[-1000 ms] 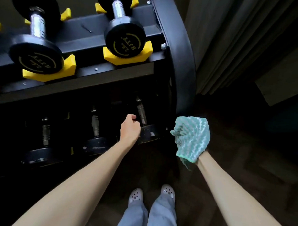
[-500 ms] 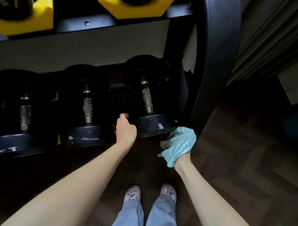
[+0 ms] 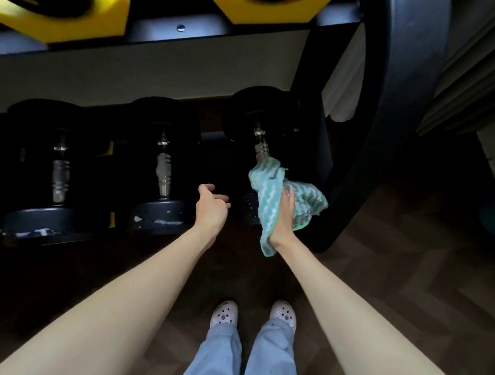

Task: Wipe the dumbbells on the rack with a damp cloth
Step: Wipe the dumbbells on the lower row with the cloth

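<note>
Three black dumbbells lie on the dark lower shelf of the rack. The right dumbbell [image 3: 260, 143] has a steel handle, and a green-and-white cloth [image 3: 272, 192] is draped over its near end. My right hand [image 3: 284, 217] grips that cloth and presses it against the near head. My left hand [image 3: 211, 208] hovers just left of that head, fingers loosely curled, holding nothing. The middle dumbbell [image 3: 163, 174] and the left dumbbell [image 3: 60, 172] sit further left, with chipped near heads.
Yellow cradles [image 3: 272, 4] of the upper shelf hang overhead. The rack's thick black side post [image 3: 379, 125] curves down on the right. Beyond it hangs a grey curtain [image 3: 467, 50]. My feet in white clogs [image 3: 225, 313] stand on dark herringbone floor.
The view has dropped and moved closer to the lower shelf. My right hand has carried the cloth up and left from beside the post onto the right dumbbell. My left hand stays near its head.
</note>
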### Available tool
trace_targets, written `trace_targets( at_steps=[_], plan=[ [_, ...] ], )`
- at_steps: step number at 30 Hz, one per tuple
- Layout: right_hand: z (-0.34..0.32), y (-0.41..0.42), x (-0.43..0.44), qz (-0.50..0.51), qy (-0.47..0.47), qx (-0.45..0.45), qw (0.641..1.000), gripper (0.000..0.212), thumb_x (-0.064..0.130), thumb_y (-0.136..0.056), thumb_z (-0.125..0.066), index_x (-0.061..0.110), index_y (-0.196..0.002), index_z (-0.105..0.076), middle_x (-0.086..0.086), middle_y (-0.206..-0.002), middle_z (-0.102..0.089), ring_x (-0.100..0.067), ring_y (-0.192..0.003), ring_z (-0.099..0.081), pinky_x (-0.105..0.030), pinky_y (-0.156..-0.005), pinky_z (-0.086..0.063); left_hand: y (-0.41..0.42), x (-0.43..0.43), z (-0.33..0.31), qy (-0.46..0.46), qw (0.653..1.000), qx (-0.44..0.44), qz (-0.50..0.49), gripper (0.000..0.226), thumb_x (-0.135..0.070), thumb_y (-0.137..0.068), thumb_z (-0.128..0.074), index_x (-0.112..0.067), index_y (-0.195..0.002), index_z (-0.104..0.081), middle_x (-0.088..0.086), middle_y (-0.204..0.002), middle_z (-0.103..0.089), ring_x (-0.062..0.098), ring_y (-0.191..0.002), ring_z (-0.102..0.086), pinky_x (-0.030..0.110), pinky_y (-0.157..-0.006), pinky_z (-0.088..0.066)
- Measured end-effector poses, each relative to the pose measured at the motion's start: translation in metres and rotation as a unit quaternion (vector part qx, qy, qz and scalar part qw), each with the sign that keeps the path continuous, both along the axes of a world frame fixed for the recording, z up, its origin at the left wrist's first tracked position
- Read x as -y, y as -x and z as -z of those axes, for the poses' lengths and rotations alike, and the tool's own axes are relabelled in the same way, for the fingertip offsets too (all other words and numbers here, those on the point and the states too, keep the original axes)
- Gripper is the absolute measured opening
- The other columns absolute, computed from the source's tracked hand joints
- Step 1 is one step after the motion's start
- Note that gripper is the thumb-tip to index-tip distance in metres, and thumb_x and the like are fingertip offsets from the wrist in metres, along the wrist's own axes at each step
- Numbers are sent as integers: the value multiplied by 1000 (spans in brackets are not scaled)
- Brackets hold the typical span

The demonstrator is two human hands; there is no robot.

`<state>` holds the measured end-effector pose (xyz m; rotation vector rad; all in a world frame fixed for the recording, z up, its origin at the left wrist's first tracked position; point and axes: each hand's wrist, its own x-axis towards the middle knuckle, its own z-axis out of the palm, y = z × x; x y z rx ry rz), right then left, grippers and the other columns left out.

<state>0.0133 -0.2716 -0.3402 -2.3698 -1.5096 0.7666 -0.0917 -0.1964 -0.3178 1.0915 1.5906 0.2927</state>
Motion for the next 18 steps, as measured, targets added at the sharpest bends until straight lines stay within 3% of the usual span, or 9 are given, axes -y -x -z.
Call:
trace_targets(
  at_steps=[2,4,5,7,8,10,12,14,18],
  plan=[
    [-1,6,-2,-29,-23,63,997,59,16,-98,-41,7,-149,-13,-10,-158,-13,-20,-147,-3,-30,-115,14,6,-4,-2,-19,1000,-13,-17,50,10,-89,-34,-7,-136,-29,11,-113,-54,25,-107,-56,43,-97,-47],
    [0,14,-1,-21,-79,93,992,58,11,-86,-57,5,-141,-39,-13,-146,-41,-27,-142,-27,-35,-115,2,11,-6,-2,-36,999,-22,-23,52,9,-90,-36,-9,-137,-28,8,-112,-53,24,-107,-55,41,-96,-48],
    [1,17,-2,-41,-89,110,989,59,8,-73,-68,3,-130,-53,-13,-132,-56,-32,-134,-41,-39,-113,-7,14,-5,-1,-46,998,-27,-16,52,9,-89,-37,-9,-138,-28,7,-111,-53,23,-107,-55,39,-95,-48],
    [1,22,-1,-94,-89,157,979,51,9,-48,-80,5,-98,-72,-9,-110,-68,-36,-120,-55,-47,-107,-23,16,-4,-1,-66,997,-36,-12,53,10,-89,-38,-9,-138,-28,6,-111,-54,21,-105,-54,34,-91,-47],
    [-2,24,-2,-134,-76,178,972,38,13,-44,-80,9,-81,-75,-7,-105,-69,-36,-117,-57,-49,-106,-26,18,-4,0,-75,996,-41,-18,53,10,-89,-38,-9,-138,-28,5,-110,-55,20,-105,-54,33,-91,-46],
    [0,26,2,-231,-68,205,949,15,25,-57,-68,15,-66,-75,-4,-105,-70,-34,-119,-56,-51,-106,-23,20,-2,1,-81,995,-45,-32,54,12,-87,-36,-8,-137,-29,5,-109,-56,21,-108,-54,31,-93,-44],
    [5,27,7,-296,-29,217,930,21,30,-71,-57,21,-67,-76,-1,-111,-70,-31,-121,-55,-50,-108,-16,22,0,0,-81,995,-53,-30,53,12,-88,-36,-8,-137,-29,7,-112,-57,21,-109,-55,29,-90,-42],
    [13,24,10,-334,-21,237,912,7,30,-62,-78,23,-62,-75,0,-113,-70,-27,-119,-57,-46,-108,-21,26,1,-1,-87,994,-57,-26,54,12,-87,-37,-9,-137,-29,7,-113,-58,22,-109,-55,28,-87,-41],
    [14,16,10,-348,-45,166,922,37,13,-43,-91,13,-77,-78,2,-100,-74,-17,-103,-67,-36,-98,-46,26,5,-5,-81,995,-64,-7,56,12,-87,-37,-9,-138,-28,6,-110,-57,20,-105,-54,30,-88,-44]
  ],
)
